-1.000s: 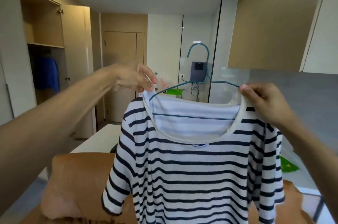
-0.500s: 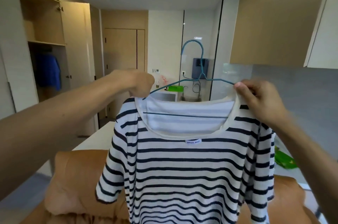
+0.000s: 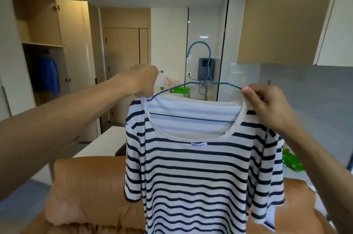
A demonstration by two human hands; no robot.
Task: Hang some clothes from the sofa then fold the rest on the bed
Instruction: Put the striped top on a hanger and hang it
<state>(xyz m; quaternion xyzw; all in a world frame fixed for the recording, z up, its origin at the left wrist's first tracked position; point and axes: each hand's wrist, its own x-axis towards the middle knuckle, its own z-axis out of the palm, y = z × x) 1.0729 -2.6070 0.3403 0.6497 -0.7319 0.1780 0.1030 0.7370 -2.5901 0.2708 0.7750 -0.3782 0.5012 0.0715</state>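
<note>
Wardrobe (image 3: 43, 23): prob. blue top (image 3: 45, 75); L hand (image 3: 145, 83), R hand (image 3: 267, 106) grip shirt (image 3: 200, 176).

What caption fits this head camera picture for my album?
Left hand and right hand hold a striped shirt on a teal wire hanger above a brown sofa.

the t-shirt (image 3: 200, 176) hangs on the wire hanger (image 3: 191, 117) at centre, in front of the sofa (image 3: 91, 186), whose back lies below and behind it. the left hand (image 3: 145, 83) grips the hanger's left end, the right hand (image 3: 267, 106) its right end. behind the sofa stands a table (image 3: 103, 142). far left is a wardrobe (image 3: 38, 43) with a garment (image 3: 45, 75) hanging inside. upper right is a wall cabinet (image 3: 282, 20).
</note>
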